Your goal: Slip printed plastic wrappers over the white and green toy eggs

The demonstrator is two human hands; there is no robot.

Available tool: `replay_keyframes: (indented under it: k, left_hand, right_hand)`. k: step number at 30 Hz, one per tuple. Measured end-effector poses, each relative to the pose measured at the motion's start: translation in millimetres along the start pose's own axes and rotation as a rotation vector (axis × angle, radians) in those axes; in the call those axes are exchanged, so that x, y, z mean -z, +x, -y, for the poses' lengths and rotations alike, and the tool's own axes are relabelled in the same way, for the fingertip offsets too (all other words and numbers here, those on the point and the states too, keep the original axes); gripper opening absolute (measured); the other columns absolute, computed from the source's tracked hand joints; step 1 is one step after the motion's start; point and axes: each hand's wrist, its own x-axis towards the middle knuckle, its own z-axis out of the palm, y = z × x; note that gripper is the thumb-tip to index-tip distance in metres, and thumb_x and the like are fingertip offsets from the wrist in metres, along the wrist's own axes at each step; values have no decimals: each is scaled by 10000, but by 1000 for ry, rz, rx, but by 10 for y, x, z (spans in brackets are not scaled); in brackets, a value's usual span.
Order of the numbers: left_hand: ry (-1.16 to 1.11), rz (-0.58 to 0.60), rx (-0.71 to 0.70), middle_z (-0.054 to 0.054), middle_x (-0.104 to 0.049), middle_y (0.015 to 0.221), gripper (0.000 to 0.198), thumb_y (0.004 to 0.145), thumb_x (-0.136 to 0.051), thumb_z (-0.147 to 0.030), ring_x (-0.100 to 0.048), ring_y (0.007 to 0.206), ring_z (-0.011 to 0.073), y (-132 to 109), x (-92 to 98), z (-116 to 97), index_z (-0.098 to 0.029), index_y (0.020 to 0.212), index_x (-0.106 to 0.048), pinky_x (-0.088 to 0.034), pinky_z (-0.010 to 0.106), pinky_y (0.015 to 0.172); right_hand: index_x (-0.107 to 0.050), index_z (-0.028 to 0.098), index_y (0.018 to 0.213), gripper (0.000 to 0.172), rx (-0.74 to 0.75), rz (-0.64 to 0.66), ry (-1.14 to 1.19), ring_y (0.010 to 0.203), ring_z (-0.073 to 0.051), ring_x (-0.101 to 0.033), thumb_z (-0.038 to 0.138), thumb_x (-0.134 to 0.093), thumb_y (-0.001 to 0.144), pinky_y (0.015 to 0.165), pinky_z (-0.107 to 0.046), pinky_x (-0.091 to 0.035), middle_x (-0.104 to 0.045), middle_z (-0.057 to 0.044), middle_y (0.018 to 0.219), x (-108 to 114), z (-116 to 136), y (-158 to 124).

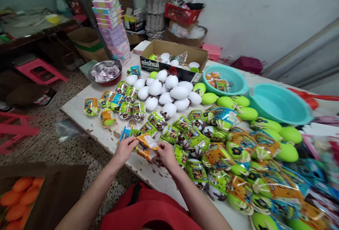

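Observation:
An orange packet (pixel 147 146) is stretched between my two hands near the table's front edge. My left hand (pixel 126 149) pinches its left end, and my right hand (pixel 166 153) closes on its right end. Under and behind the packet lie blue and green packets (pixel 127 131). White eggs (pixel 180 92) are heaped beyond my hands. Green eggs (pixel 265 124) lie to the right, many of the nearer ones with orange, green or blue packets (pixel 217 156) on them.
At the back of the table (pixel 76 106) are a metal bowl (pixel 116 76) of small packets, a cardboard box (pixel 148 64) and two turquoise basins (pixel 280 104). A carton of orange eggs (pixel 19 198) sits low at left, near pink stools (pixel 39 66).

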Motion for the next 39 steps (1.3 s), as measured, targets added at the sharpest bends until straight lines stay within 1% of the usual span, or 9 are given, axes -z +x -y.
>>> replay_keyframes:
  k: [5, 8, 11, 14, 19, 21, 24, 30, 39]
  left_hand:
    - [-222, 458, -15, 21, -699, 812, 309, 725, -688, -433, -620, 791, 198, -3, -414, -383, -172, 890, -706, -483, 279, 741]
    - [-475, 567, 156, 53, -730, 899, 338, 704, -736, -416, -663, 844, 224, 15, -761, -639, -174, 938, -710, -522, 322, 796]
    - [-723, 580, 297, 62, -739, 943, 343, 690, -764, -370, -692, 836, 236, 111, -1012, -891, -201, 982, -705, -568, 328, 741]
    - [-775, 495, 353, 37, -742, 968, 434, 634, -810, -306, -707, 821, 241, 297, -1236, -1136, -259, 1046, -684, -601, 321, 678]
    - [-818, 471, 347, 48, -704, 1128, 369, 748, -707, -191, -678, 993, 222, 536, -1750, -1506, -229, 1112, -654, -588, 300, 812]
    - [-844, 513, 345, 64, -696, 1147, 320, 785, -668, -166, -662, 1033, 216, 582, -1961, -1608, -195, 1103, -656, -564, 303, 870]
    - [-858, 586, 336, 93, -693, 1146, 315, 804, -669, -192, -645, 1067, 234, 660, -2220, -1693, -160, 1117, -651, -538, 329, 916]
    - [-797, 564, 359, 113, -712, 1081, 327, 775, -711, -197, -663, 1025, 239, 712, -2447, -1755, -124, 1091, -670, -546, 303, 891]
    - [-690, 376, 460, 76, -731, 995, 452, 749, -688, -99, -704, 906, 227, 803, -2452, -1502, -170, 1189, -613, -604, 297, 757]
  right_hand:
    - [-590, 190, 545, 107, 67, -228, -180, 613, -168, -505, 196, -628, 644, 559, -239, -329, -589, 2, 571, 356, 96, -154]
    - [-633, 191, 593, 65, 74, -298, -234, 618, -159, -526, 171, -640, 654, 570, -234, -346, -624, 6, 618, 628, 73, -244]
    - [-671, 193, 671, 55, 83, -309, -148, 597, -149, -544, 222, -644, 709, 550, -227, -370, -633, 7, 630, 1162, 69, -318]
    - [-689, 183, 770, 228, 123, -471, -26, 612, -163, -583, 408, -654, 755, 558, -246, -433, -658, -16, 674, 2114, 124, -409]
    - [-621, 99, 1112, 467, -135, -1183, -306, 913, -224, -643, 458, -571, 818, 803, -329, -501, -676, -147, 1054, 4146, 53, -598]
    - [-577, -1, 1161, 529, -266, -1218, -346, 1069, -305, -591, 372, -618, 787, 931, -411, -445, -608, -251, 1167, 4775, -123, -562]
    - [-528, -45, 1213, 651, -445, -1179, -402, 1192, -411, -496, 319, -714, 706, 1011, -517, -356, -529, -324, 1246, 5369, -471, -351]
    - [-526, 32, 1204, 693, -645, -1072, -455, 1164, -404, -531, 331, -790, 637, 952, -474, -437, -560, -283, 1210, 5770, -997, 53]
    - [-409, 81, 1250, 887, -771, -1195, -441, 1074, -358, -581, 420, -836, 550, 872, -404, -492, -477, -279, 1240, 5821, -1223, 313]
